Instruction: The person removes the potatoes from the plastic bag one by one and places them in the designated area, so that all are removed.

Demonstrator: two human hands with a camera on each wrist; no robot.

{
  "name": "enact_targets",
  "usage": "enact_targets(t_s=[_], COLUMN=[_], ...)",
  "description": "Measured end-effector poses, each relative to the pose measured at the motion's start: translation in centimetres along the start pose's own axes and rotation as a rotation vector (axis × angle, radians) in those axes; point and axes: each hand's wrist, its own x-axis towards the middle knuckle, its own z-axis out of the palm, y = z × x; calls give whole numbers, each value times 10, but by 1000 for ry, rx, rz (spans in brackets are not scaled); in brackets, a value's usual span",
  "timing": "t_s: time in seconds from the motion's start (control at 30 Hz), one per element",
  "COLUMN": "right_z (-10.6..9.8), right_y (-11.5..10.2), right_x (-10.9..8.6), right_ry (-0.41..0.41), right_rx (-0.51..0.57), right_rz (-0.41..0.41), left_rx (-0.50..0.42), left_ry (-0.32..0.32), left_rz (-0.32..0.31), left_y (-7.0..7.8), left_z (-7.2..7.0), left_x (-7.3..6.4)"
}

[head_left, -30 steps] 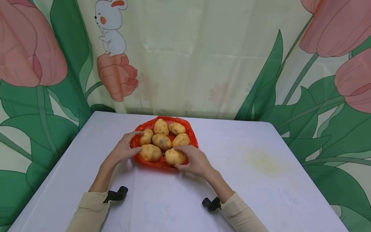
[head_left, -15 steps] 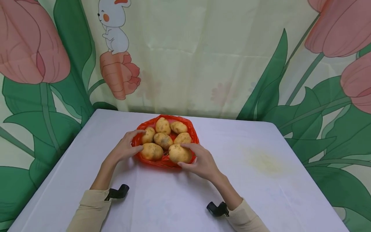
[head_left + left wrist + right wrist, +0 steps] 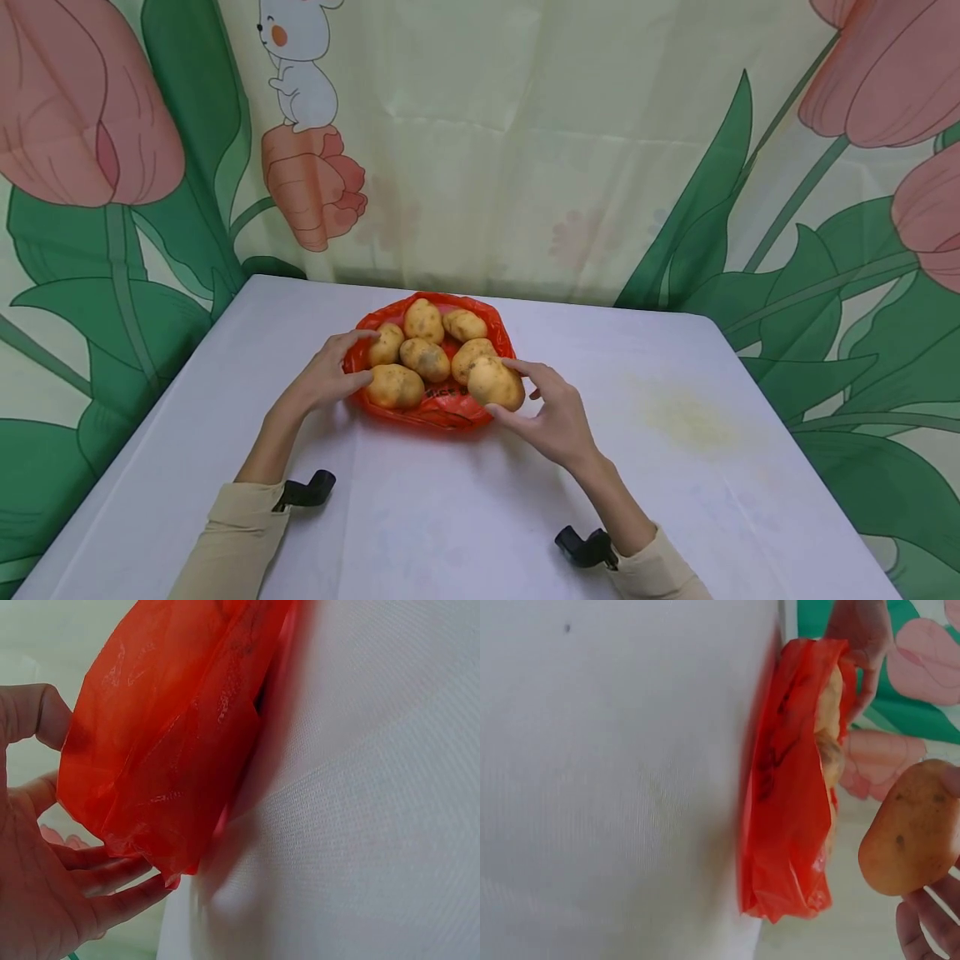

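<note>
Pale yellow potatoes, several of them, lie in a red plastic bag (image 3: 450,414) with its mouth spread wide. My right hand (image 3: 553,418) pinches one potato (image 3: 495,384) between thumb and fingers, at the bag's right front. In the right wrist view this potato (image 3: 906,834) is raised above the table, apart from the bag. My left hand (image 3: 327,377) is at the bag's left side, spread around the rim, its fingertips over the edge near two potatoes. The left wrist view has the bag's side (image 3: 161,742) against the fingers; the potatoes are hidden there.
A white cloth covers the table (image 3: 420,517), with a faint yellowish stain (image 3: 686,417) on the right. Behind the far edge hangs a curtain (image 3: 480,167) printed with tulips and a rabbit. A black camera sits on each wrist.
The right hand has lifted the front right potato and carried it to the right, baring printed red plastic beneath. The left hand has kept its place at the bag.
</note>
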Motion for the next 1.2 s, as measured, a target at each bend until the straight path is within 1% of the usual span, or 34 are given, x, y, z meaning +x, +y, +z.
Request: enact_targets(t_s=[0.17, 0.37, 0.57, 0.8, 1.07, 1.2], right_z=[-6, -9, -11, -10, -7, -5], right_y=[4, 12, 21, 33, 50, 55], right_x=[1, 6, 12, 17, 22, 24], right_ry=[47, 90, 125, 134, 123, 124], right_rx=[-33, -33, -50, -89, -112, -129], right_rz=[80, 190, 266, 360, 496, 539], left_rx=[-8, -14, -9, -11, -10, -5], left_ry=[-7, -12, -14, -18, -12, -17], left_rz=[-3, -1, 0, -11, 20, 11], left_y=[1, 3, 5, 5, 2, 2], left_z=[0, 0, -1, -1, -1, 0], left_x=[1, 1, 0, 0, -1, -1])
